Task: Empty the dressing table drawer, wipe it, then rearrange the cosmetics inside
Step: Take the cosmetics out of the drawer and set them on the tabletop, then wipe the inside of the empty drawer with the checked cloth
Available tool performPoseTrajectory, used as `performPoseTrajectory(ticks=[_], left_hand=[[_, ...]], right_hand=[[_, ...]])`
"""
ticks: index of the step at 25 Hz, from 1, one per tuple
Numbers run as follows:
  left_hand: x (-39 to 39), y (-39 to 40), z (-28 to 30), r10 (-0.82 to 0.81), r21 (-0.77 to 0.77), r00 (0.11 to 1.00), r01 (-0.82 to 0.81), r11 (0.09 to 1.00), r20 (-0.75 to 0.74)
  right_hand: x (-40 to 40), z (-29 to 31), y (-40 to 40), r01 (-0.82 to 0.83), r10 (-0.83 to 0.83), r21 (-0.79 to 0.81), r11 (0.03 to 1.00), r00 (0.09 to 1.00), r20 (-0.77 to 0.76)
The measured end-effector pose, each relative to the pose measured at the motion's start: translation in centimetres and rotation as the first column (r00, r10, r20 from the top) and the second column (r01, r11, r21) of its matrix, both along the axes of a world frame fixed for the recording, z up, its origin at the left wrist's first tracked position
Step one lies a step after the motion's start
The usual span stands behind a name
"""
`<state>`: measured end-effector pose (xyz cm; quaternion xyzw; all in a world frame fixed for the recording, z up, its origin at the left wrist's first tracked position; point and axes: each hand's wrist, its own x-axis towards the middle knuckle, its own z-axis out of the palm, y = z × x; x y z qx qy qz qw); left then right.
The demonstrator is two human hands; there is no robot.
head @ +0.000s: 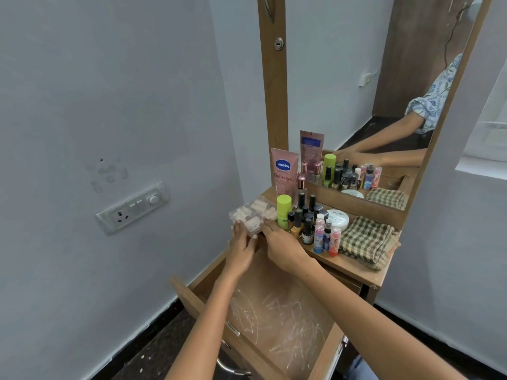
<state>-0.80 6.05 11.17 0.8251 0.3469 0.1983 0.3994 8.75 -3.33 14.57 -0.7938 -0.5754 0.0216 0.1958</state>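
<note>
The dressing table drawer is pulled out below me, and its scratched wooden floor holds nothing. A clear plastic box of pale pink and white pieces sits at the left edge of the tabletop. My left hand grips its near left corner and my right hand grips its near right side. Behind and right of the box stand a pink Vaseline tube, a green bottle, several dark nail polish bottles, small pink and blue bottles and a white round jar.
A folded green checked cloth lies at the right end of the tabletop. A tall mirror stands behind the cosmetics. A wall switchboard is at the left, close to the open drawer's front panel.
</note>
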Motion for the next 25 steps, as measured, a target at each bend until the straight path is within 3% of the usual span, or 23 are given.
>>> performPoseTrajectory(ticks=[2, 5, 9, 12, 14, 15, 21, 25], left_hand=[[-1.0, -0.7, -0.2, -0.014, 0.212, 0.985, 0.051, 0.976, -0.172], [-2.5, -4.8, -0.2, 0.007, 0.487, 0.939, 0.171, 0.857, -0.343], [-1.8, -11.1, -0.8, -0.217, 0.545, 0.89, 0.423, 0.724, -0.402], [0.4, -13.8, -1.2, -0.325, 0.534, 0.832, 0.543, 0.648, -0.451], [1.8, -14.9, -1.1, -0.351, 0.532, 0.816, 0.569, 0.627, -0.459], [2.3, -15.1, -1.0, -0.356, 0.527, 0.809, 0.579, 0.622, -0.467], [3.4, -15.5, -0.6, -0.36, 0.483, 0.786, 0.601, 0.637, -0.502], [3.6, -15.4, -0.6, -0.358, 0.474, 0.776, 0.611, 0.635, -0.52]], right_hand=[[-0.8, -0.2, -2.5, -0.05, 0.049, 0.058, 0.997, 0.999, 0.019], [-1.1, -0.8, -8.8, -0.08, 0.063, 0.191, 0.978, 0.993, 0.096], [2.8, -2.4, -16.0, 0.111, -0.18, 0.439, 0.892, 0.976, 0.12], [7.2, -2.6, -17.2, 0.311, -0.332, 0.163, 0.936, 0.936, 0.12], [8.7, -2.6, -17.3, 0.296, -0.288, -0.049, 0.954, 0.949, 0.126], [8.9, -2.6, -17.3, 0.295, -0.282, -0.083, 0.952, 0.95, 0.137], [6.8, -2.2, -18.4, 0.405, -0.42, 0.114, 0.907, 0.891, 0.171], [7.6, -2.6, -18.3, 0.329, -0.329, -0.007, 0.944, 0.944, 0.015]])
